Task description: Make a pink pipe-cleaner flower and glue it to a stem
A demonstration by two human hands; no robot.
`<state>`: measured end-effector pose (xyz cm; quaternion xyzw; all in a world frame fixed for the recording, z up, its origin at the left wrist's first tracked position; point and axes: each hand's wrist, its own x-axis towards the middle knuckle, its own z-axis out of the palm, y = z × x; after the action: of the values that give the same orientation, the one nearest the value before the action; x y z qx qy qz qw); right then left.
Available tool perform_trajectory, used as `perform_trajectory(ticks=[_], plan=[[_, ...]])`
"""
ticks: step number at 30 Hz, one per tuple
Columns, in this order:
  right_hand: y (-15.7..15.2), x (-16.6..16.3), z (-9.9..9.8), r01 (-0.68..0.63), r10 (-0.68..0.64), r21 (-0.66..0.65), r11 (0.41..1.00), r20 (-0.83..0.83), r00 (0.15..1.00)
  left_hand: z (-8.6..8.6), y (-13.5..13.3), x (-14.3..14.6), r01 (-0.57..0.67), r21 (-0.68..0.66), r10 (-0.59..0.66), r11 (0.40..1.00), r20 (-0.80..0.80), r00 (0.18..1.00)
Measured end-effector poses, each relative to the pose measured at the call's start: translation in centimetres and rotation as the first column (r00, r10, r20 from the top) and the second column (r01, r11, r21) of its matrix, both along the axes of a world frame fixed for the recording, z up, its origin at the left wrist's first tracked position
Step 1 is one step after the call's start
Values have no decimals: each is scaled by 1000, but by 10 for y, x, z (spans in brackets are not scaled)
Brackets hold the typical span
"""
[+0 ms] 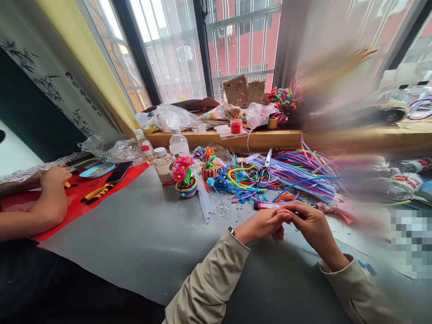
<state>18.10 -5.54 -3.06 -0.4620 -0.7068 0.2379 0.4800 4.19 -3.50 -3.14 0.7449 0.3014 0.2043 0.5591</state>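
My left hand (258, 224) and my right hand (309, 221) meet over the grey table cover, fingertips pinched together. Whatever sits between the fingers is too small or hidden to make out. Just behind them lies a pink tube with a black cap (266, 205). Scissors (265, 170) rest blades-up on a heap of colourful pipe cleaners (303, 175). To the left stand a small pot of pink pipe-cleaner flowers (185, 176) and a striped pot (209, 170) with orange and blue ones. Glue sticks (204, 198) lie beside a clear plastic cup (221, 206).
Bottles (164, 165) stand behind the flower pots. At the left, another person's arms (50, 198) rest on a red cover near pliers (97, 193), a blue dish (97, 171) and a phone (120, 172). The windowsill (209, 138) carries clutter. The right side is smeared.
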Motion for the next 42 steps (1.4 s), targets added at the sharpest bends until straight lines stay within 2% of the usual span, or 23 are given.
perform_trajectory(ticks=[6,10,14,16,23,30,33,36,39,42], plan=[[0,1,6,8,-14,-87,996,-70,997,4,0,-2,-75,31,73,997,41,996],[-1,6,13,-66,64,-132,989,-18,998,5,1,-3,-113,25,111,993,77,991],[-1,12,14,-101,109,-80,992,106,988,4,2,-3,-176,-70,185,982,147,972],[-1,12,12,-86,88,-22,996,152,984,4,2,-3,-198,-66,207,978,166,964],[-3,8,4,50,-88,147,988,265,960,0,1,-1,-277,155,265,948,97,960],[-5,0,-1,149,-204,218,964,256,945,-3,-1,0,-318,447,387,836,-70,920],[-7,-7,-4,218,-258,194,956,212,943,-3,-2,1,-318,537,439,781,-110,892],[-9,-12,-4,241,-256,115,964,133,958,-3,-4,1,-335,578,472,744,-100,876],[-9,-15,-3,222,-222,18,975,39,974,-1,-5,1,-368,584,478,724,-40,877],[-9,-15,-1,198,-199,-26,980,-10,980,1,-6,0,-381,579,464,721,5,886]])
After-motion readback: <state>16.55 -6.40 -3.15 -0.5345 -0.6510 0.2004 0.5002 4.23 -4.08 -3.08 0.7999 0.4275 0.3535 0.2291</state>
